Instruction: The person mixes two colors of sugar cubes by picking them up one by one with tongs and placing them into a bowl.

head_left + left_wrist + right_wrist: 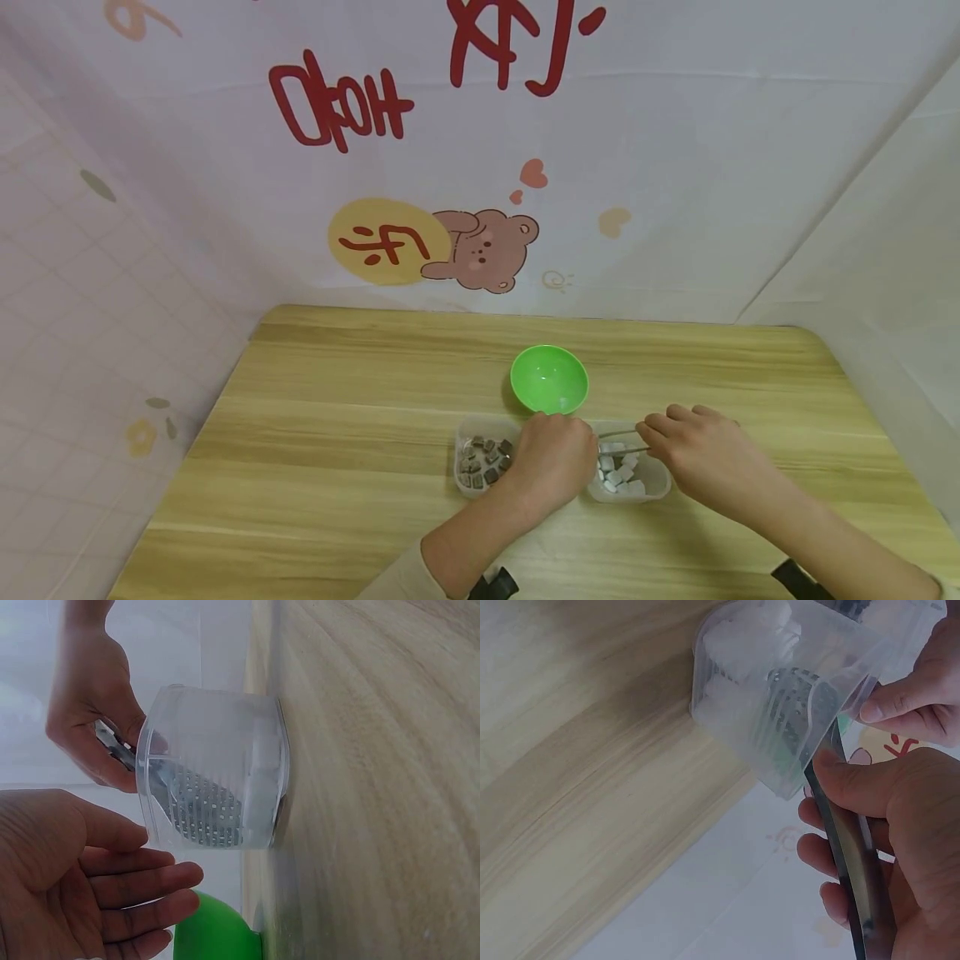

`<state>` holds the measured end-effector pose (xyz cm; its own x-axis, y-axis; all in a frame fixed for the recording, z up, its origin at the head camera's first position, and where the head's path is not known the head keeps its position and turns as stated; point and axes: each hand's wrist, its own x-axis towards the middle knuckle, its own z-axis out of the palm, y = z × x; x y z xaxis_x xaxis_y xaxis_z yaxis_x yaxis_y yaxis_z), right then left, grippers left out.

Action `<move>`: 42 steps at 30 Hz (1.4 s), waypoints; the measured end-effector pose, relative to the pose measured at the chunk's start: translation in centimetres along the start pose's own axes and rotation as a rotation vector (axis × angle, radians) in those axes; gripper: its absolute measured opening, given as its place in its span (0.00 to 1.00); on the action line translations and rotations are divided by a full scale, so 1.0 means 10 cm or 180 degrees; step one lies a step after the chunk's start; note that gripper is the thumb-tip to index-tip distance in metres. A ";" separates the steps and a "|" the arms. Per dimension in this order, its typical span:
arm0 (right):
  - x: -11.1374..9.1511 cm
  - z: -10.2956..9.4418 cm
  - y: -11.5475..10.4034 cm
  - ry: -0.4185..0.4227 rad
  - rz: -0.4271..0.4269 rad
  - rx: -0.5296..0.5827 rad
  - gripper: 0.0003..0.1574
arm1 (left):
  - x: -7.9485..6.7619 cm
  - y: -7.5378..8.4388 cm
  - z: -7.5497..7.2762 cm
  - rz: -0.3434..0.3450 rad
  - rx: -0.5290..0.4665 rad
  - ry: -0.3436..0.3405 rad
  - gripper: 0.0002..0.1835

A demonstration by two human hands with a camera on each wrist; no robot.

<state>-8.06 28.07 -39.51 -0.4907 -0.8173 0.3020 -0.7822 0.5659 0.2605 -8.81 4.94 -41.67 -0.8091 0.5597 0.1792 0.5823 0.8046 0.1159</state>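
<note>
My right hand [701, 454] grips metal tongs [847, 847] by their long arms. Their perforated heads [206, 810] reach down into a clear plastic container [656, 483] holding several white blocks [618, 475]. At the opposite end of that container is my left hand [555, 458], thumb tip right at the rim and the other fingers loosely extended beside the wall, as the left wrist view shows. From the head view, the left hand's back covers part of the container and the tong tips.
Left of my left hand stands a second clear container [459, 471] with several dark grey-brown cubes [483, 458]. A bright green bowl [549, 379] sits behind the two containers. The wooden table [315, 433] backs onto a white printed cloth [660, 167].
</note>
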 end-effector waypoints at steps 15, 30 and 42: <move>0.02 0.00 0.05 -0.0031 -0.0032 -0.0016 0.16 | -0.01 0.01 0.02 0.0007 0.0164 0.0116 0.26; -0.13 -0.07 0.09 0.0426 0.0344 0.0204 0.42 | -0.02 0.01 0.02 -0.0131 -0.0083 0.0139 0.28; -0.24 -0.29 0.23 0.0938 0.0733 0.0463 0.36 | -0.02 0.02 0.00 -0.0108 0.0035 0.0047 0.24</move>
<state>-7.55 31.61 -36.94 -0.5450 -0.5928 0.5930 -0.7211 0.6922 0.0293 -8.48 4.99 -41.69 -0.8270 0.5292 0.1898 0.5537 0.8252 0.1115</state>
